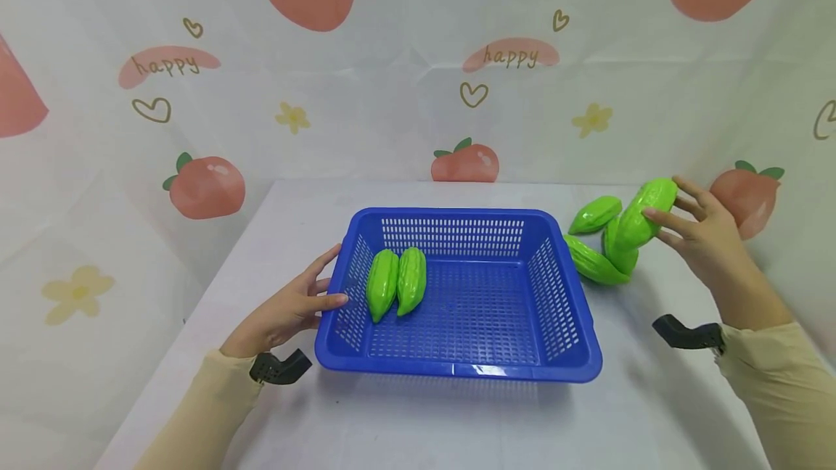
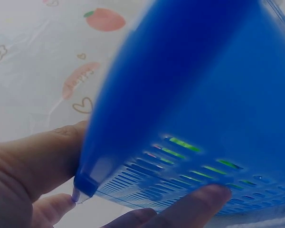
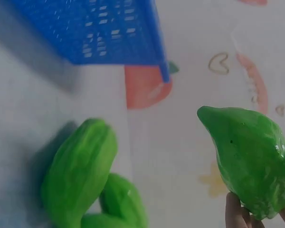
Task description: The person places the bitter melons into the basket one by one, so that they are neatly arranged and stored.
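One green gourd pinched in the right hand, right of the blue basket, long axis slanting near-left; I've got the left hand gripping the basket's left side.

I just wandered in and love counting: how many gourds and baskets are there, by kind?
Blue rectangular plastic basket: 1
Glossy green ridged gourds: 6 (2 inside, 3 beside it, 1 in the right fingers)
Total: 7

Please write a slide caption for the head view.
Left hand holds a blue basket with two green gourds inside; right hand grips another gourd near three more.
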`<action>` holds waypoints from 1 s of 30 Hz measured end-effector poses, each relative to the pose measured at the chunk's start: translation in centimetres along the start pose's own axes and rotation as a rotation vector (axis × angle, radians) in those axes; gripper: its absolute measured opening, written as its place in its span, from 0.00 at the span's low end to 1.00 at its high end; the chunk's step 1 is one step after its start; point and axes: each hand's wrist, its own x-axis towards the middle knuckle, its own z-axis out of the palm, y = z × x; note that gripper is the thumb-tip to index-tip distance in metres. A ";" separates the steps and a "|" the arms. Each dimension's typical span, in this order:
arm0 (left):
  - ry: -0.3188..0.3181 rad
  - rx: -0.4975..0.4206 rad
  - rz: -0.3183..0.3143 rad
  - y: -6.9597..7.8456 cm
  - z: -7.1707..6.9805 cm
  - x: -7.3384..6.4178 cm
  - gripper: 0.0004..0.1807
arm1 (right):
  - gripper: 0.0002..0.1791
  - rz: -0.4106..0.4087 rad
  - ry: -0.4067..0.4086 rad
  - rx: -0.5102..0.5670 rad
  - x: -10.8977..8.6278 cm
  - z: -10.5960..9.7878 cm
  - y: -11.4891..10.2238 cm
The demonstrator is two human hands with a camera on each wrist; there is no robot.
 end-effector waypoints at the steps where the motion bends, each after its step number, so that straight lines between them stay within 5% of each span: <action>1: -0.001 0.000 0.001 0.0 0.0 0.0 0.52 | 0.44 -0.006 -0.008 -0.001 0.0 0.5 -0.2; 22: -0.005 -0.012 0.000 0.2 0.0 -0.1 0.51 | 0.44 -0.045 -0.231 -0.572 0.9 11.5 -1.2; 30: -0.007 -0.021 -0.002 0.1 0.0 -0.1 0.52 | 0.44 -0.035 -0.358 -0.595 1.3 14.6 0.0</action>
